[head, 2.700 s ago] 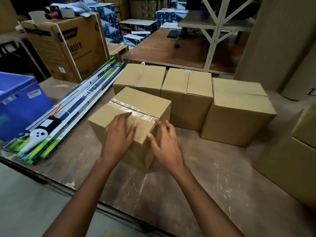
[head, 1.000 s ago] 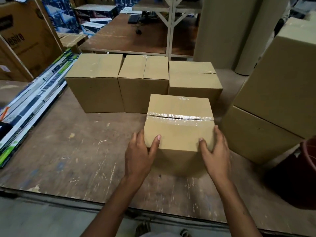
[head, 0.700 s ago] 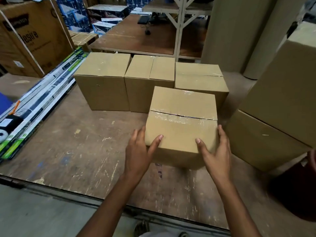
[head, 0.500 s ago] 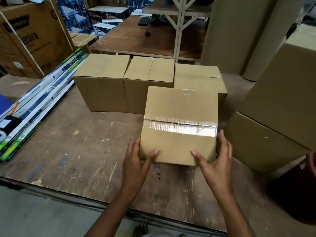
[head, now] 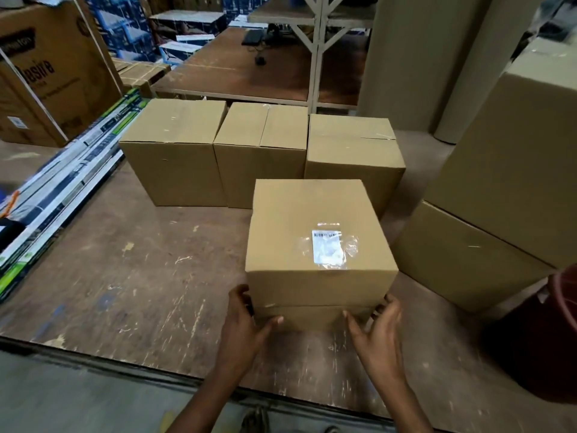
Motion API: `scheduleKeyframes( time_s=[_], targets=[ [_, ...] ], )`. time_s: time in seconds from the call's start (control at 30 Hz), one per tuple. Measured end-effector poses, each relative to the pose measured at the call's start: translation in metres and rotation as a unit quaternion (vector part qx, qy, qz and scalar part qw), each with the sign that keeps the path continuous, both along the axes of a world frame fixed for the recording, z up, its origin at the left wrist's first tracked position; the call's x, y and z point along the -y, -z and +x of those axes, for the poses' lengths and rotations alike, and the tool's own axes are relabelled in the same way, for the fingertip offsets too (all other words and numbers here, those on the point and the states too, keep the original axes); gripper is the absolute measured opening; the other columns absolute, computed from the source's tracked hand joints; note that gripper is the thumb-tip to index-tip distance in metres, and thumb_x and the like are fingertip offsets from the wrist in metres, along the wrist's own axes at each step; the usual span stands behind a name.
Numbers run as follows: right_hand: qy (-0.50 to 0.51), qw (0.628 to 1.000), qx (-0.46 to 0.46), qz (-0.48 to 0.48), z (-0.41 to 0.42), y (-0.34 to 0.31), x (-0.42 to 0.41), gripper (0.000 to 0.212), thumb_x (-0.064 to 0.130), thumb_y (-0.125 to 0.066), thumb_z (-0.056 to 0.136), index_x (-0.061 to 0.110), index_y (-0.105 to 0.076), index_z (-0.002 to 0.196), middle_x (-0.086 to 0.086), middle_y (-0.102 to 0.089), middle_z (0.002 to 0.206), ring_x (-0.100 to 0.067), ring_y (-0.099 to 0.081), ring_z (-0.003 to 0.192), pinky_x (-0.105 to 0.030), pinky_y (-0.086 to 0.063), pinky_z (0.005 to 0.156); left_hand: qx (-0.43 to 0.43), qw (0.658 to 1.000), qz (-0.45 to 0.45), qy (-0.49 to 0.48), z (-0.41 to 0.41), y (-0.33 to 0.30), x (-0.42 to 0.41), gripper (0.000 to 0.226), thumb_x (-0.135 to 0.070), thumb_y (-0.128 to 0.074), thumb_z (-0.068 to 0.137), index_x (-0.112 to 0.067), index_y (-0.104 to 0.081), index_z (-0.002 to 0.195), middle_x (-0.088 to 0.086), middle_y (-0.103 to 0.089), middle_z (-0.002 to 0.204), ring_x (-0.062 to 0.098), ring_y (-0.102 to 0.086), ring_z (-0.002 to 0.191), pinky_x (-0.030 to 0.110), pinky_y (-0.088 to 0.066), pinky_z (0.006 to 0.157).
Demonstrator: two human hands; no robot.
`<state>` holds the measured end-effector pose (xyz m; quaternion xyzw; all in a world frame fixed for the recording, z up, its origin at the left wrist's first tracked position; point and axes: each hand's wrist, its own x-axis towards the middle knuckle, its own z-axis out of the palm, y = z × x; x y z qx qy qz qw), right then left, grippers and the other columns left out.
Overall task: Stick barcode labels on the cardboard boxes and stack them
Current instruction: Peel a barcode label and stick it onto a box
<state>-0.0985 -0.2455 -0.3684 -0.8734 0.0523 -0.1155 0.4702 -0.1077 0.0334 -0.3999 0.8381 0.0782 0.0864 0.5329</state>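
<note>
Brown cardboard box (head: 318,239), barcode label (head: 328,247) up, sits on the scuffed wooden table (head: 131,276); left hand (head: 242,323) clasps its near corner, right hand (head: 379,331) hovers spread. Likely stiff, light: take opposite lower sides.

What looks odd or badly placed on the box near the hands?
The barcode label on the top of the front box sits off-centre, toward the right. The clear tape over it looks wrinkled on its right side. The box itself stands straight and shows no damage.
</note>
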Motion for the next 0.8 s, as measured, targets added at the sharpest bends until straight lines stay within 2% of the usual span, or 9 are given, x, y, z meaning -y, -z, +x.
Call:
scheduleKeyframes(
  time_s=[0.1,0.17,0.23,0.33,0.37,0.47,0.53,0.67,0.8],
  targets=[
    [-0.001,0.998,-0.045,0.051,-0.006,-0.019,0.001,0.080,0.042,-0.084,0.088,0.025,-0.031,0.146,0.005,-0.061,0.134,-0.012,-0.067,0.117,-0.013,-0.052,0.083,0.025,0.999,-0.047,-0.006,0.001,-0.018,0.004,0.101,-0.048,-0.098,0.074,-0.037,-0.037,0.153,-0.012,-0.049,0.149,0.009,-0.067,0.125,0.034,-0.063,0.097],
    [-0.005,0.996,-0.036,0.082,-0.011,-0.034,-0.001,0.092,0.047,-0.080,0.086,0.022,-0.026,0.155,0.005,-0.059,0.140,0.007,-0.062,0.119,-0.006,-0.050,0.085,0.056,0.995,-0.078,-0.005,-0.004,-0.036,0.011,0.099,-0.037,-0.096,0.080,-0.033,-0.035,0.159,-0.009,-0.046,0.155,0.009,-0.063,0.132,0.039,-0.061,0.102],
    [-0.011,0.995,0.001,0.096,-0.016,-0.049,-0.007,0.099,0.045,-0.079,0.088,0.020,-0.020,0.162,0.005,-0.052,0.150,0.012,-0.055,0.129,-0.012,-0.051,0.098,0.096,0.992,-0.079,-0.011,-0.008,-0.055,0.015,0.096,-0.032,-0.090,0.086,-0.029,-0.032,0.163,-0.007,-0.043,0.161,0.014,-0.057,0.141,0.047,-0.057,0.110],
    [0.026,0.994,0.105,-0.023,-0.016,-0.067,-0.014,0.094,0.052,-0.073,0.098,0.018,-0.020,0.168,0.000,-0.031,0.168,-0.017,-0.036,0.156,-0.050,-0.036,0.126,0.181,0.983,0.028,-0.022,-0.006,-0.083,0.017,0.092,-0.036,-0.082,0.095,-0.013,-0.029,0.166,0.002,-0.034,0.169,0.023,-0.038,0.157,0.052,-0.041,0.125],
    [0.038,0.987,0.138,-0.073,-0.013,-0.076,-0.017,0.091,0.052,-0.068,0.098,0.016,-0.023,0.168,-0.003,-0.027,0.171,-0.022,-0.031,0.159,-0.052,-0.027,0.127,0.213,0.973,0.085,-0.015,-0.004,-0.093,0.017,0.091,-0.037,-0.081,0.094,-0.008,-0.032,0.165,0.005,-0.033,0.170,0.025,-0.034,0.159,0.048,-0.036,0.128],
    [0.010,0.972,0.173,-0.159,-0.001,-0.102,-0.029,0.076,0.043,-0.066,0.102,0.017,-0.034,0.166,-0.004,-0.025,0.173,-0.019,-0.027,0.161,-0.042,-0.019,0.125,0.254,0.946,0.198,0.035,0.007,-0.119,0.022,0.076,-0.039,-0.077,0.095,-0.011,-0.046,0.158,0.002,-0.042,0.167,0.023,-0.033,0.160,0.046,-0.031,0.127],
    [-0.013,0.969,0.150,-0.198,0.010,-0.109,-0.036,0.066,0.038,-0.067,0.103,0.021,-0.041,0.162,-0.004,-0.029,0.169,-0.021,-0.031,0.158,-0.046,-0.024,0.125,0.245,0.937,0.241,0.062,0.017,-0.127,0.028,0.057,-0.042,-0.071,0.100,-0.021,-0.056,0.151,-0.007,-0.051,0.161,0.014,-0.039,0.156,0.049,-0.034,0.122],
    [-0.016,0.961,0.094,-0.258,0.030,-0.112,-0.051,0.049,0.044,-0.056,0.103,0.022,-0.058,0.146,-0.001,-0.054,0.138,-0.023,-0.050,0.133,-0.045,-0.032,0.111,0.204,0.929,0.298,0.078,0.034,-0.132,0.038,0.039,-0.044,-0.062,0.107,-0.029,-0.061,0.143,-0.015,-0.063,0.145,0.005,-0.056,0.137,0.044,-0.044,0.111],
    [-0.018,0.950,0.070,-0.305,0.041,-0.121,-0.056,0.044,0.044,-0.059,0.103,0.017,-0.067,0.137,-0.004,-0.059,0.124,-0.025,-0.052,0.116,-0.044,-0.038,0.101,0.182,0.928,0.321,0.042,0.040,-0.134,0.044,0.034,-0.041,-0.060,0.108,-0.028,-0.064,0.139,-0.012,-0.067,0.135,0.008,-0.062,0.122,0.038,-0.045,0.104]
  ],
)
